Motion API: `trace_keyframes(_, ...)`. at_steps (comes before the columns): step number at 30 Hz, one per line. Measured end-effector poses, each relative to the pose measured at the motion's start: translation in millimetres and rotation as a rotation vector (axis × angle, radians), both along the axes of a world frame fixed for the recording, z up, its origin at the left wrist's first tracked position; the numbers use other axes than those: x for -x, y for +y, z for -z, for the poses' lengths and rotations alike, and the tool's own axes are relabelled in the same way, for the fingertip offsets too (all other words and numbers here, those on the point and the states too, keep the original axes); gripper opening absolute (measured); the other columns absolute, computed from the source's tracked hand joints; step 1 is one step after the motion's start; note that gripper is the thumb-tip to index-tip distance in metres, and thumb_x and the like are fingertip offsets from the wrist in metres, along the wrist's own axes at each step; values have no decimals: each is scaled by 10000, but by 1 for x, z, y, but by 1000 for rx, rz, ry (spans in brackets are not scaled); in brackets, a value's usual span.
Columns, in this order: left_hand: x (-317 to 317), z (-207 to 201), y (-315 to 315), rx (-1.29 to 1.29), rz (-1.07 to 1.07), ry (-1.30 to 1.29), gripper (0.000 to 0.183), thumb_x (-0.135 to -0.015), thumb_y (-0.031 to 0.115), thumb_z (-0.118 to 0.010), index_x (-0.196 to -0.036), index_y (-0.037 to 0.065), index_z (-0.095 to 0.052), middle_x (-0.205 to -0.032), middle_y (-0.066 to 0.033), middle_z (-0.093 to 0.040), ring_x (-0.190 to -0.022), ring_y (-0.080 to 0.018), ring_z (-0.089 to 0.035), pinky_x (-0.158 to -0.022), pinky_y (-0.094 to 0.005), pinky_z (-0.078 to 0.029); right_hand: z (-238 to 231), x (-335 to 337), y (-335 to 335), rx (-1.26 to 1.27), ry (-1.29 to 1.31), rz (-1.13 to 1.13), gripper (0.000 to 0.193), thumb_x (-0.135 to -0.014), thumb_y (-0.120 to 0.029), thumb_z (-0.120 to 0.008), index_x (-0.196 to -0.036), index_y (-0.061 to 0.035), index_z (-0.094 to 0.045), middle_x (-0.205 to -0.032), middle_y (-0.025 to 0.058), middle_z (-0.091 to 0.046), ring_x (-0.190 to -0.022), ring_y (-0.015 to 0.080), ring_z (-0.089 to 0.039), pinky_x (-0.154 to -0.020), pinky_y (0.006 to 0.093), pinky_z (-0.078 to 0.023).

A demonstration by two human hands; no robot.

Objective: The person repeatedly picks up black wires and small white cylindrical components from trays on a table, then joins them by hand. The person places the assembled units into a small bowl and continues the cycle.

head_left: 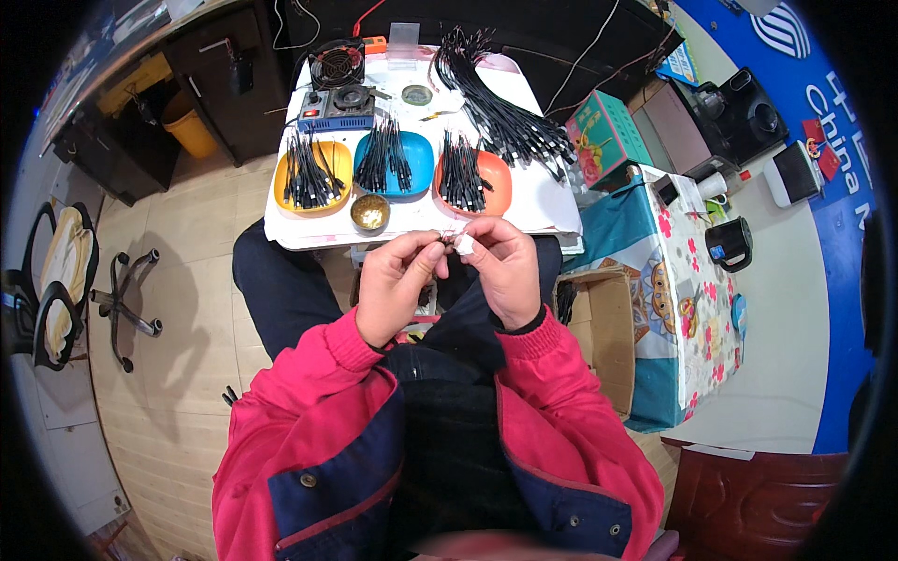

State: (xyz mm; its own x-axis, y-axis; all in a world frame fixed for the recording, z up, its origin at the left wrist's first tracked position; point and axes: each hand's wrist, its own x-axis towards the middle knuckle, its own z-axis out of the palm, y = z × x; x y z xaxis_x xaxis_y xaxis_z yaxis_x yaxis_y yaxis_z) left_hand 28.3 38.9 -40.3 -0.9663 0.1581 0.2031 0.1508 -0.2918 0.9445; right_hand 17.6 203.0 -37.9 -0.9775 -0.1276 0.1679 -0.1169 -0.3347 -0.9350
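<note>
Just past the near edge of the white table, above my lap, my two hands meet fingertip to fingertip. My left hand (pixel 400 283) is closed in a pinch on something small and thin that its fingers mostly hide. Pinched in my right hand (pixel 506 273) is a small white wad (pixel 464 245), possibly tissue. A small metal bowl (pixel 370 214) with yellowish stuff in it stands beyond my left hand. Short black cables with connector ends lie in a yellow tray (pixel 281 198), a blue tray (pixel 426 154) and an orange tray (pixel 501 192).
A thick bundle of black cables (pixel 505 117) covers the table's far right. Behind the trays are a blue heating unit (pixel 337 110), a small fan (pixel 337 65) and a round tin (pixel 417 94). An open cardboard box (pixel 608 337) stands at my right, beside a cloth-covered table (pixel 697 374).
</note>
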Motion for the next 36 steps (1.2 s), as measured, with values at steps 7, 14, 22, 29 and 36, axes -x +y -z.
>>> trace_keyframes(7,-3,-4,-7,-148,141,-150,166,-983,103,-568,-1053,-24,-649,-758,16,-619,-598,3,-444,-524,-151,-320,10,-4,-6,264,-130,-145,150,-933,-63,-622,-1065,-8,-574,-963,43,-655,-867,83,-603,-772,215,-477)
trace_keyframes(14,-4,1,-2,-78,96,-59,173,-983,102,-567,-1059,-33,-645,-758,12,-620,-603,2,-440,-522,-151,-317,-2,-9,0,34,28,-26,148,-921,-57,-633,-1038,20,-585,-963,35,-636,-872,89,-596,-794,229,-485)
trace_keyframes(22,1,1,-13,-238,388,-305,174,-997,97,-531,-1029,-34,-640,-743,-6,-605,-582,-4,-443,-510,-147,-316,0,-9,-3,532,-357,-303,157,-883,11,-575,-1038,-12,-561,-995,55,-601,-864,135,-604,-806,256,-483)
trace_keyframes(29,-1,1,-14,-190,471,-323,188,-994,104,-539,-1046,-41,-646,-742,-15,-602,-590,-14,-454,-524,-157,-343,-3,-5,11,404,-339,-406,148,-898,-67,-609,-1030,-25,-557,-993,54,-539,-828,118,-557,-754,241,-482)
trace_keyframes(36,3,9,-14,-87,443,-255,189,-983,106,-562,-1019,-45,-670,-724,-8,-602,-609,-30,-472,-544,-169,-367,11,-1,13,440,-373,-476,149,-904,-77,-596,-1039,-26,-560,-1027,64,-544,-870,112,-555,-756,236,-483)
